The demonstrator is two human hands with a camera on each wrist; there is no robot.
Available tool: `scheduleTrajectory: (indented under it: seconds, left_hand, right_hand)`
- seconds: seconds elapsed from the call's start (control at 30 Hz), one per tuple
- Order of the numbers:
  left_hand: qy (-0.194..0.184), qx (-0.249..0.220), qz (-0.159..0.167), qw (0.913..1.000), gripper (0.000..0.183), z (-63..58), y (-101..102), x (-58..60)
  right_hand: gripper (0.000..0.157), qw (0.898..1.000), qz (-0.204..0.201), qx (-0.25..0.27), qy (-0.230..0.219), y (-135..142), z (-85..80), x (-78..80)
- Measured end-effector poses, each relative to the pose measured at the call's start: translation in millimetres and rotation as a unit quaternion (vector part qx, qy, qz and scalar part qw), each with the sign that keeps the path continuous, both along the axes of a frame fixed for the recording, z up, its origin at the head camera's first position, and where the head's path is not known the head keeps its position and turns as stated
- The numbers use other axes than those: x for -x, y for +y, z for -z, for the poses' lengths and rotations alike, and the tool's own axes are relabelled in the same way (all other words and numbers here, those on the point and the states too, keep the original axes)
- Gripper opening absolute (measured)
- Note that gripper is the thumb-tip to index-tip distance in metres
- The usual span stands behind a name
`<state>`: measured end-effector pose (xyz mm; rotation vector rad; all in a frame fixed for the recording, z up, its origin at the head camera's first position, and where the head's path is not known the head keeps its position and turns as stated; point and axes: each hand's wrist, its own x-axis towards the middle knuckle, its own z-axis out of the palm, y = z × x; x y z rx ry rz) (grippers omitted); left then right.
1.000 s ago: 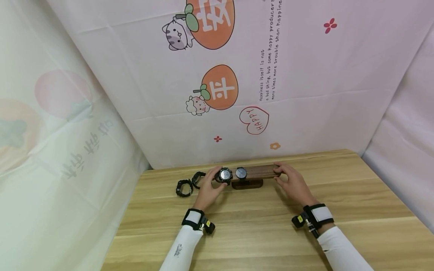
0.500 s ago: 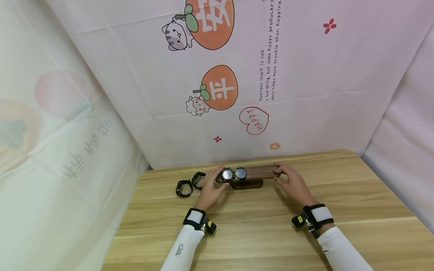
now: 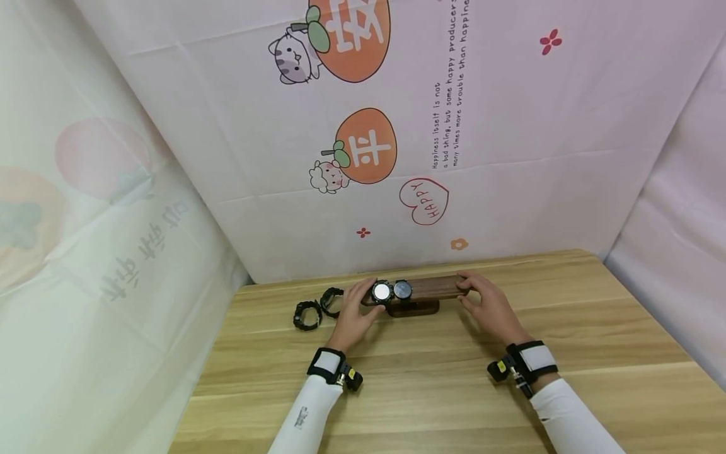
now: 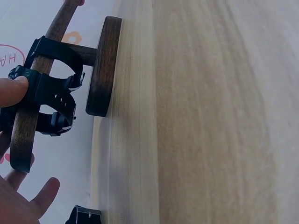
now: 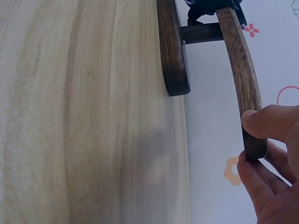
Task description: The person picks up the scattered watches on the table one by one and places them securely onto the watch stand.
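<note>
Watch [image 3: 382, 291] round wooden bar [image 3: 433, 288], pinched by your left hand [image 3: 351, 320]; your right hand [image 3: 493, 309] grips bar's right end.

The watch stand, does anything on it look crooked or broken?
Nothing looks broken. But the left watch and right watch bunch together on the left half of the bar, so it looks lopsided.

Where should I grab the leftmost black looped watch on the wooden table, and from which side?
Probably pinch that watch by its near edge, one fingertip inside, coming from above and nearer you: its open loop seems to face up, and another black looped watch crowds its far right side.
</note>
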<state>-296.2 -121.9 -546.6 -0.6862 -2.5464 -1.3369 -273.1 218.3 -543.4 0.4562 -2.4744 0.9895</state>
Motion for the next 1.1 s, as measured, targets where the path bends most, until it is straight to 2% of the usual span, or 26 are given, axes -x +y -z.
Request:
scheduleTrajectory:
  seconds: [0.63,1.1]
  left_hand:
    - [-0.002,0.0,0.008,1.0,0.07,1.5,-1.1,-0.1]
    - [0.015,0.015,0.01,0.9997,0.075,1.5,-4.5,-0.8]
  right_hand:
    - [0.022,1.0,0.001,-0.002,0.003,-0.8,-1.5,-1.9]
    - [0.023,1.0,-0.001,-0.013,0.005,1.5,-0.8,-0.6]
